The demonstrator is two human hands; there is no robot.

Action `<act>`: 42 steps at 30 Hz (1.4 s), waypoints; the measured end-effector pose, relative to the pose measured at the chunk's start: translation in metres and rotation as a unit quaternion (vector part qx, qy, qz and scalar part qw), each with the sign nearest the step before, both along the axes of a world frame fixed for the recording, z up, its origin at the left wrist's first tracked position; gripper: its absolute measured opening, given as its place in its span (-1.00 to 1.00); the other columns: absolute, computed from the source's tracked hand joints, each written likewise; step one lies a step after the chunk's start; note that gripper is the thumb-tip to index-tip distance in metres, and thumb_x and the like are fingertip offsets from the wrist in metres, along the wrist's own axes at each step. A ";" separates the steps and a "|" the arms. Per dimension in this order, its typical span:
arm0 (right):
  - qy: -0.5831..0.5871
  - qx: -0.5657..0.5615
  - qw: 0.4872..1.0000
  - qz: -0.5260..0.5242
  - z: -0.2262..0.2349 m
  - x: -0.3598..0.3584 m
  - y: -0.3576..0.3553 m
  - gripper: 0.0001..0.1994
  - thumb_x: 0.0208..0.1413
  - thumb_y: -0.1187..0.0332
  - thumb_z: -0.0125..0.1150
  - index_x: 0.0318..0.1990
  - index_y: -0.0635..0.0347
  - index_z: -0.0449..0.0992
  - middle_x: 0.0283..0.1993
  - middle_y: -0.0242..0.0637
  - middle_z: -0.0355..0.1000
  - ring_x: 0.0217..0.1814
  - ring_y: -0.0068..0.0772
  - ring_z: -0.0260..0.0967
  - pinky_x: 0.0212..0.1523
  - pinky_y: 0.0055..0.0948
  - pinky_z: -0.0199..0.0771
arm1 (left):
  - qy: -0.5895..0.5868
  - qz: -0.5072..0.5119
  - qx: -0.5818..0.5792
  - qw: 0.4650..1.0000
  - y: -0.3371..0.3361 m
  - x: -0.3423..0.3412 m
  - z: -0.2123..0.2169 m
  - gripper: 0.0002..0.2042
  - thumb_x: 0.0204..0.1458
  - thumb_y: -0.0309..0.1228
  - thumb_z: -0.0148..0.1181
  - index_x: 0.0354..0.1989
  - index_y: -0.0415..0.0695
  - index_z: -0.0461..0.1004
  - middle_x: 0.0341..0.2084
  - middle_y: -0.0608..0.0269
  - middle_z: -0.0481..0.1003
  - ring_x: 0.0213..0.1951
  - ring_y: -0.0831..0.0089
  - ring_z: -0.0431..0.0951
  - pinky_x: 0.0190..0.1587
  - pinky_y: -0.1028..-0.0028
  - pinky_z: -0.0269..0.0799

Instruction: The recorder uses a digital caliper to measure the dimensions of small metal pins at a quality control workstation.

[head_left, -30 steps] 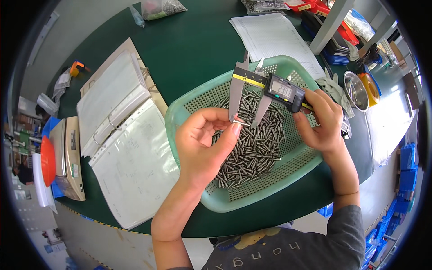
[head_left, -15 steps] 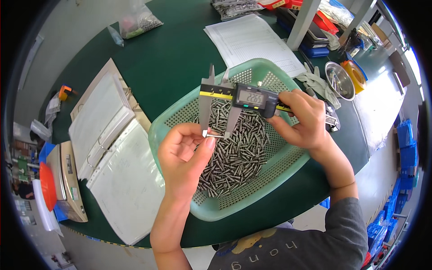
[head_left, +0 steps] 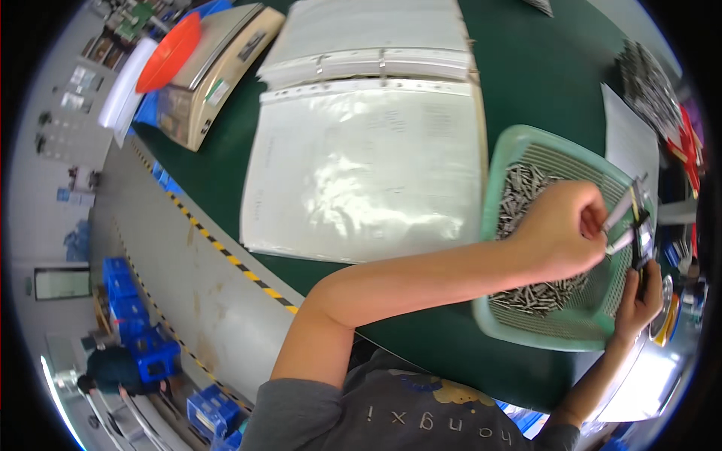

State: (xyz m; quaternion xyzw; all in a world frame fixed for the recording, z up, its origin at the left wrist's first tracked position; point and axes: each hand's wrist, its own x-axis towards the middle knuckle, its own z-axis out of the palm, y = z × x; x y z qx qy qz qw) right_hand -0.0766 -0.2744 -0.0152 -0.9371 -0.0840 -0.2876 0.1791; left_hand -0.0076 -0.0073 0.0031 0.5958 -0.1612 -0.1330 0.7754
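Across the far and middle of the dark green round table (head_left: 541,90) lies a large open ring binder of clear plastic sleeves (head_left: 368,150), and just to its right sits a pale green perforated plastic basket (head_left: 496,188) heaped with small grey metal pins (head_left: 526,188). Over the basket's right side, the left hand (head_left: 560,233) is pinched together on what seems to be one pin, though the piece itself is too small to make out, offering it to the silver jaws of a digital caliper (head_left: 638,225). The right hand (head_left: 638,301), nearer, is wrapped closed around the caliper's body. A loose pinch could drop the pin back among the others; a tilted pin would likely read wrong.
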 end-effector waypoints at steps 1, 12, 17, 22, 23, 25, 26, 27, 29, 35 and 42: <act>0.006 0.013 1.000 0.009 -0.004 0.003 -0.003 -0.70 0.01 0.48 0.16 -0.11 0.48 0.38 -0.29 -0.16 0.43 -0.36 -0.54 0.31 -0.34 -0.60 0.32 | 0.002 0.016 0.005 1.000 0.001 -0.001 0.001 -0.90 -0.25 -0.62 0.18 -0.52 -0.29 0.40 -0.57 0.20 0.45 -0.47 0.50 0.48 -0.36 0.55 0.41; 0.025 -0.010 0.999 -0.020 -0.004 0.007 -0.029 -0.71 0.08 0.46 0.05 -0.05 0.45 0.37 -0.21 -0.11 0.44 -0.23 -0.43 0.35 -0.21 -0.53 0.34 | -0.002 0.058 0.030 0.998 -0.014 -0.002 -0.001 -0.90 -0.29 -0.64 0.14 -0.56 -0.25 0.36 -0.63 0.12 0.43 -0.53 0.32 0.47 -0.49 0.41 0.36; 0.018 -0.047 0.999 -0.013 -0.003 0.006 -0.031 -0.71 0.07 0.47 0.04 -0.05 0.44 0.37 -0.20 -0.13 0.43 -0.22 -0.44 0.35 -0.21 -0.54 0.33 | -0.017 0.076 0.021 0.997 -0.019 -0.003 -0.005 -0.90 -0.30 -0.64 0.13 -0.57 -0.23 0.36 -0.65 0.13 0.42 -0.55 0.29 0.46 -0.50 0.40 0.34; 0.026 0.015 0.999 -0.014 -0.005 0.005 -0.023 -0.71 0.06 0.49 0.04 -0.06 0.44 0.37 -0.22 -0.15 0.44 -0.25 -0.45 0.34 -0.24 -0.53 0.33 | 0.002 0.065 0.018 0.998 -0.013 -0.003 -0.004 -0.90 -0.29 -0.63 0.14 -0.57 -0.24 0.36 -0.65 0.13 0.42 -0.53 0.31 0.47 -0.49 0.40 0.36; 0.019 0.003 1.000 -0.008 -0.005 0.006 -0.023 -0.71 0.06 0.49 0.05 -0.06 0.44 0.38 -0.23 -0.16 0.44 -0.26 -0.47 0.34 -0.25 -0.54 0.33 | 0.001 0.064 0.018 0.998 -0.013 -0.003 -0.004 -0.90 -0.29 -0.63 0.14 -0.57 -0.24 0.36 -0.65 0.13 0.42 -0.53 0.31 0.47 -0.49 0.40 0.36; 0.015 0.013 1.000 -0.004 -0.005 0.005 -0.019 -0.72 0.06 0.49 0.06 -0.06 0.45 0.38 -0.24 -0.16 0.43 -0.26 -0.48 0.33 -0.26 -0.54 0.33 | -0.006 0.069 0.022 0.997 -0.012 -0.004 -0.005 -0.90 -0.29 -0.62 0.15 -0.57 -0.24 0.36 -0.64 0.13 0.43 -0.53 0.33 0.48 -0.47 0.42 0.38; 0.013 0.022 1.000 0.002 -0.005 0.005 -0.017 -0.72 0.06 0.49 0.06 -0.07 0.45 0.38 -0.24 -0.16 0.43 -0.27 -0.48 0.33 -0.27 -0.55 0.33 | -0.007 0.068 0.022 0.997 -0.012 -0.004 -0.005 -0.90 -0.29 -0.62 0.15 -0.57 -0.24 0.36 -0.64 0.13 0.43 -0.53 0.33 0.48 -0.47 0.42 0.38; 0.012 0.023 1.000 -0.001 -0.006 0.004 -0.018 -0.72 0.06 0.49 0.06 -0.07 0.45 0.38 -0.24 -0.16 0.43 -0.27 -0.48 0.33 -0.27 -0.55 0.33 | -0.002 0.061 0.020 0.998 -0.011 -0.004 -0.005 -0.90 -0.28 -0.61 0.16 -0.56 -0.25 0.36 -0.63 0.13 0.44 -0.52 0.34 0.49 -0.46 0.43 0.39; 0.013 0.009 1.000 -0.022 -0.004 0.001 -0.021 -0.71 0.05 0.48 0.09 -0.07 0.45 0.38 -0.24 -0.16 0.43 -0.27 -0.48 0.32 -0.27 -0.55 0.32 | -0.001 0.047 0.015 0.999 -0.008 -0.003 -0.001 -0.90 -0.28 -0.60 0.17 -0.56 -0.25 0.37 -0.62 0.13 0.44 -0.52 0.35 0.49 -0.45 0.44 0.40; -0.067 -0.080 0.994 -0.024 -0.006 -0.004 -0.018 -0.66 -0.07 0.47 0.21 -0.09 0.38 0.41 -0.20 -0.09 0.43 -0.28 -0.27 0.38 -0.23 -0.39 0.37 | -0.014 0.031 0.040 0.999 -0.011 -0.002 0.002 -0.89 -0.21 -0.54 0.16 -0.48 -0.25 0.40 -0.57 0.17 0.46 -0.46 0.45 0.50 -0.36 0.49 0.41; -0.002 0.021 0.999 0.026 0.030 0.013 0.051 -0.73 -0.25 0.41 0.29 -0.33 0.29 0.44 -0.58 -0.29 0.31 -0.67 -0.45 0.24 -0.64 -0.58 0.23 | -0.021 -0.011 -0.001 1.000 0.003 0.002 -0.009 -0.90 -0.15 -0.53 0.17 -0.45 -0.23 0.39 -0.51 0.31 0.48 -0.40 0.56 0.49 -0.25 0.53 0.35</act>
